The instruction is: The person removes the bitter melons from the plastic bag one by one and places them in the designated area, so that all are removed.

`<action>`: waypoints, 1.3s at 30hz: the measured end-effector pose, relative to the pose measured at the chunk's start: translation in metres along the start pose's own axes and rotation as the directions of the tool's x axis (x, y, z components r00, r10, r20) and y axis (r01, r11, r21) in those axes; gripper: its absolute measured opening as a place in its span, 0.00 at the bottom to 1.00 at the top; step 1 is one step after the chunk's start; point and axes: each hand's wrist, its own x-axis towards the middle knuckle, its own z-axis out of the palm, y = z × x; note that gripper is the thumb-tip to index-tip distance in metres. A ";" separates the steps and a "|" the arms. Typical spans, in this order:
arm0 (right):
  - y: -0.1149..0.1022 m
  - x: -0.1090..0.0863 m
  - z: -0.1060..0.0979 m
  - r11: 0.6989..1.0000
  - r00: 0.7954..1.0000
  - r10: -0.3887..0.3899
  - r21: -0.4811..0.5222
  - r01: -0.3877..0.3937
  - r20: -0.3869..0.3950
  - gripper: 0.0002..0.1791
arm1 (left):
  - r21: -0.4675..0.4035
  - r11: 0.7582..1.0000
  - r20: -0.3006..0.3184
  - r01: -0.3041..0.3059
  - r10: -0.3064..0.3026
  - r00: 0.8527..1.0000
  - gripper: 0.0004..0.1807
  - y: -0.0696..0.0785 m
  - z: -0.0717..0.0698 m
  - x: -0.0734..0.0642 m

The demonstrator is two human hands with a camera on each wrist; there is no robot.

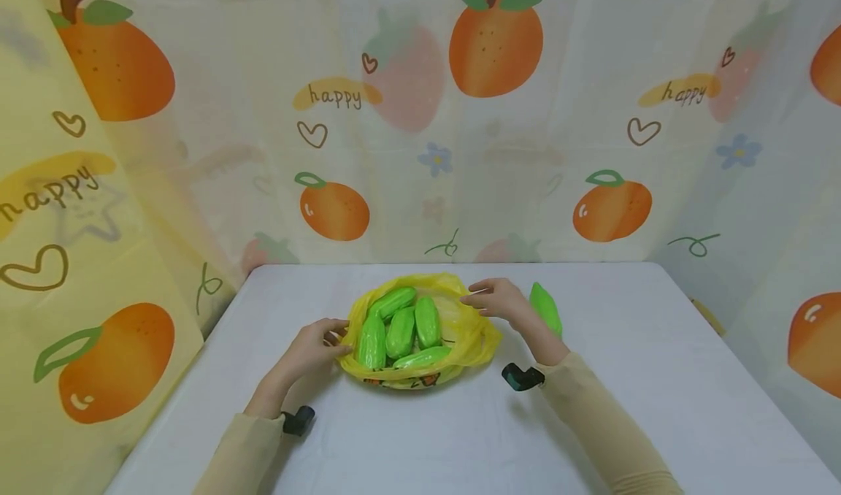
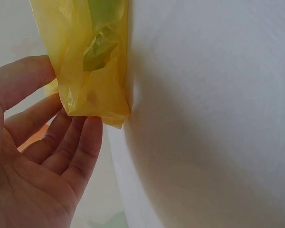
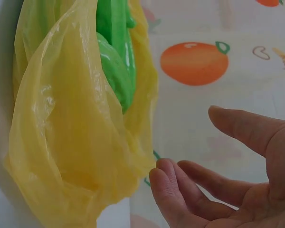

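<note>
A yellow plastic bag (image 1: pixel 482 342) lies spread on the table, its mouth facing up. Inside it are several glossy green gourd-like vegetables (image 1: pixel 401 332). At the bag's left edge my left hand (image 1: pixel 314 347) touches the thin plastic; in the left wrist view its thumb (image 2: pixel 31 78) is at the bag's side and the fingertips go behind the lower corner. My right hand (image 1: pixel 497 299) hovers over the right rim, fingers loosely bent and holding nothing. From the right wrist view, that hand's thumb and fingers stand apart, beside the yellow plastic (image 3: pixel 76 137).
One more green vegetable (image 1: pixel 545 309) lies on the white table (image 1: pixel 420 444) right of the bag, partly behind my right forearm. A fruit-printed curtain (image 1: pixel 407 159) hangs behind the table and along both sides. Each wrist carries a small black camera (image 1: pixel 522 377).
</note>
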 end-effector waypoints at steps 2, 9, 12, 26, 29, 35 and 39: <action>0.000 0.002 0.003 1.000 1.000 -0.003 0.007 0.003 0.010 0.30 | 0.004 1.000 0.002 -0.004 0.004 1.000 0.28 0.000 0.000 0.000; -0.002 0.008 0.016 1.000 0.999 -0.010 0.020 0.009 0.043 0.29 | 0.000 1.000 0.004 0.002 -0.002 1.000 0.28 0.000 0.001 0.000; -0.004 0.014 0.023 1.000 0.999 0.000 0.027 -0.002 0.052 0.29 | 0.002 1.000 0.001 -0.003 0.003 1.000 0.28 0.000 0.000 0.000; -0.006 0.026 0.050 0.999 0.998 0.053 -0.012 -0.052 0.045 0.28 | 0.007 1.000 0.006 -0.002 0.002 1.000 0.28 -0.002 0.001 0.001; -0.004 0.029 0.055 0.998 0.998 0.052 -0.030 -0.051 0.045 0.28 | 0.007 1.000 0.007 0.004 -0.004 1.000 0.28 -0.001 0.002 0.000; -0.002 0.034 0.064 0.996 0.996 0.072 -0.053 -0.070 0.045 0.29 | 0.021 1.000 0.003 -0.008 0.008 1.000 0.28 0.001 0.000 -0.001; 0.001 0.037 0.068 0.995 0.996 0.075 -0.069 -0.072 0.044 0.30 | 0.018 1.000 0.006 -0.009 0.008 1.000 0.28 0.000 0.000 0.000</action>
